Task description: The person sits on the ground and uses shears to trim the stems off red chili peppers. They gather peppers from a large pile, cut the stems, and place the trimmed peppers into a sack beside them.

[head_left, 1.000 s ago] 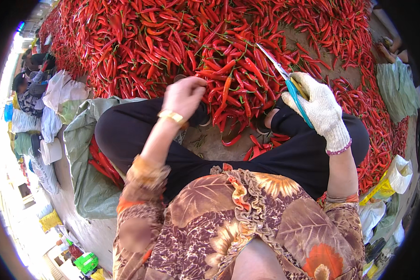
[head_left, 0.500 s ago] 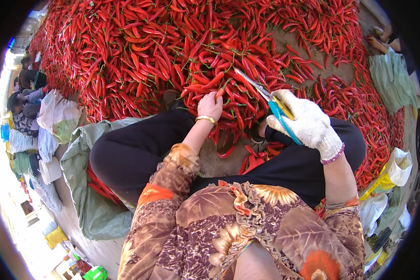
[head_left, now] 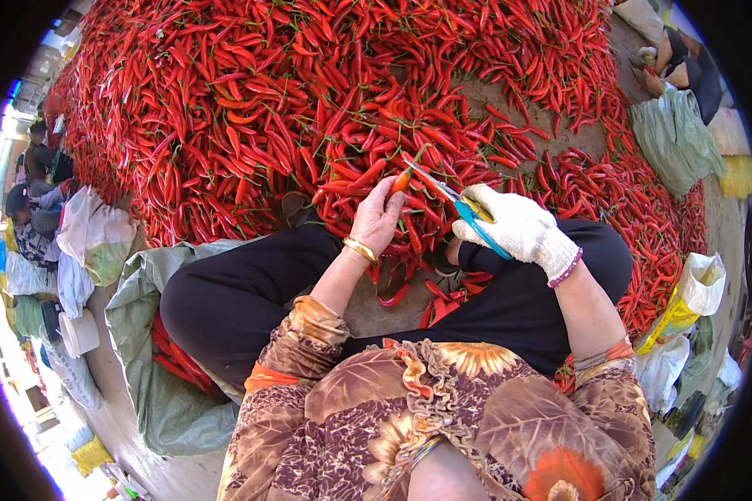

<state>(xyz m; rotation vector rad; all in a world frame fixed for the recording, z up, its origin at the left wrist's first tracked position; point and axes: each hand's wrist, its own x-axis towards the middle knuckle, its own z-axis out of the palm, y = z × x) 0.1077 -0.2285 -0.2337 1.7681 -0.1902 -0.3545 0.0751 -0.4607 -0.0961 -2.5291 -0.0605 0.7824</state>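
Bare, with a gold bangle at the wrist, my left hand pinches an orange-red chili pepper between thumb and fingers. My right hand, in a white knitted glove, grips scissors with blue and yellow handles. The scissor blades point up and left, and their tips reach the top end of the held pepper, where the stem is. Whether the blades touch the stem I cannot tell. A large heap of red chili peppers spreads in front of both hands, with loose ones just below them.
A grey-green woven sack with red peppers inside lies by my left knee. Another green sack lies at the far right. White and yellow bags stand at the right. Several people sit at the far left beside plastic bags.
My left hand has lifted an orange-red pepper from the heap. My right hand has moved left and a little down, bringing the scissor tips to that pepper. The view has shifted slightly.
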